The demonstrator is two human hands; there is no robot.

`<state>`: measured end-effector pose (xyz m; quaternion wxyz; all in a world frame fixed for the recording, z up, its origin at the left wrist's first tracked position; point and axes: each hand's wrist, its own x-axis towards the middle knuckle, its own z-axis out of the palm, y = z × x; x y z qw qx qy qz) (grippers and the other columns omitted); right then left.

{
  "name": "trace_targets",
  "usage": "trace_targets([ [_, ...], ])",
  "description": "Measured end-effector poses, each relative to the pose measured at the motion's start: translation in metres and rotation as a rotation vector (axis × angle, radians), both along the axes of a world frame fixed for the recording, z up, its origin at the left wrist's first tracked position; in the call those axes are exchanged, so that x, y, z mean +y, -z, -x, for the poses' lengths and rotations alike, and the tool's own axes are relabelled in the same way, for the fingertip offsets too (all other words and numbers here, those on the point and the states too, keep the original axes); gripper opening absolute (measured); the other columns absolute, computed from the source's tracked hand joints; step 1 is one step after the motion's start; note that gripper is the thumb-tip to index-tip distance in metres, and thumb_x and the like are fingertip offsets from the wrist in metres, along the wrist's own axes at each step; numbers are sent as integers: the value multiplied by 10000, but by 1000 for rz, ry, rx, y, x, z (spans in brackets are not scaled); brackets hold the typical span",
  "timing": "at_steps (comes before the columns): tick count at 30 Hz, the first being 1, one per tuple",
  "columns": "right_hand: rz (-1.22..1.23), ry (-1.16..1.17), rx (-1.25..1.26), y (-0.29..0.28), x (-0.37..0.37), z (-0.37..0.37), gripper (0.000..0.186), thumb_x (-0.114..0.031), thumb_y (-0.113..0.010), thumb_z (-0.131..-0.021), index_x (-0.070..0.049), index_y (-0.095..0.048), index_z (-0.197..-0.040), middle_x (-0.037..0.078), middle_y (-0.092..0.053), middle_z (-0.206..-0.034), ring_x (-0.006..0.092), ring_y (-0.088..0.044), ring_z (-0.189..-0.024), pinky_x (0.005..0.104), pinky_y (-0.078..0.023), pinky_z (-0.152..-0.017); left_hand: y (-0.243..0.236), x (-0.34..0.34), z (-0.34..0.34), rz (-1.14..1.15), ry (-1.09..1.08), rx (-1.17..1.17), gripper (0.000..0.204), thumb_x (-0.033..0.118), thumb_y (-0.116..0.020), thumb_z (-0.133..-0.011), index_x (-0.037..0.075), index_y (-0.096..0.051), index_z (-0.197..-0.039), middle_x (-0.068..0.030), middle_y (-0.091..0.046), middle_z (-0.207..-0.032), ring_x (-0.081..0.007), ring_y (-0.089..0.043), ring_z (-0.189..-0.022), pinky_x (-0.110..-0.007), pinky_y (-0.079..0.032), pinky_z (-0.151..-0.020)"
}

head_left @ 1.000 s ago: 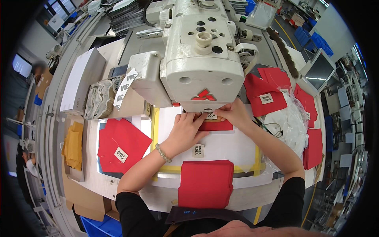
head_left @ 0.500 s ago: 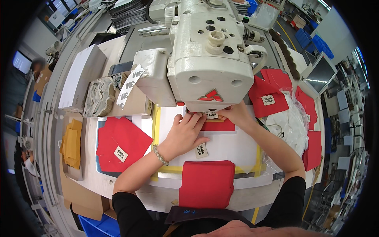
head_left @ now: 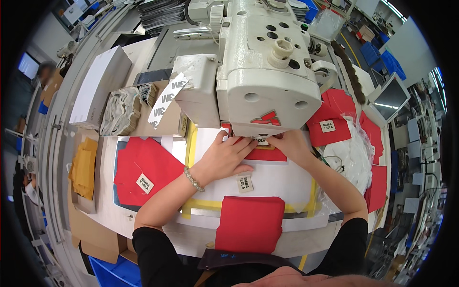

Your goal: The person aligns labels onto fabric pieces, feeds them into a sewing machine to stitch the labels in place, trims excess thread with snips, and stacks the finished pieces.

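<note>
Under the white sewing machine [head_left: 267, 86], a printed cream label [head_left: 262, 142] lies at a red fabric piece [head_left: 267, 155]. My left hand [head_left: 224, 158] rests over it with fingers apart and bent, fingertips at the label's left side; what lies under the tips is partly hidden. My right hand [head_left: 291, 146] pinches at the label's right side, fingers curled. A loose label [head_left: 245, 182] lies below my left thumb on white paper. A red fabric stack [head_left: 248, 225] lies at the front edge.
More red pieces with labels lie left [head_left: 136, 182] and right [head_left: 330, 138]. Yellow fabric [head_left: 83, 170] sits in a box at far left. A long white box [head_left: 98, 86], a tray of strips [head_left: 119, 110] and a clear bag [head_left: 349, 170] surround the work. A person [head_left: 45, 71] is at far left.
The view has shifted slightly, so the machine appears farther right. My hands stay at the label beneath it, with only small finger shifts.
</note>
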<state>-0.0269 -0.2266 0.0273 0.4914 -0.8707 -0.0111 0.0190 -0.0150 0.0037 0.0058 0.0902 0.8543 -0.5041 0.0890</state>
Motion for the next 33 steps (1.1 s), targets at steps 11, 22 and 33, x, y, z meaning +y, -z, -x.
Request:
trace_targets([
  [11,429,-392,-522,17,-28,5,175,-128,-746,-766,-104,-721,-937,68,-656,-953,299,-593,-969,429,-463,-887,7,6,2,28,16,-86,622,512,-566,-882,71,-548,-1320,-54,-563,-1292,-187,-511,-1165,-413,-373,-996],
  [22,582,-591,-592,0,-32,-3,206,-84,-713,-769,-111,-728,-973,43,-667,-999,298,-628,-937,412,-517,-809,10,9,1,237,147,-147,444,414,-635,-850,40,-653,-1089,-90,-639,-1168,-213,-572,-1090,-347,-437,-958],
  [33,619,-597,-669,-7,-42,-4,337,-17,-662,-674,-147,-730,-977,19,-675,-1069,232,-643,-942,376,-525,-811,5,4,-5,79,89,-13,642,525,-568,-859,76,-539,-1317,-22,-567,-1268,-177,-462,-1230,-382,-348,-1049],
])
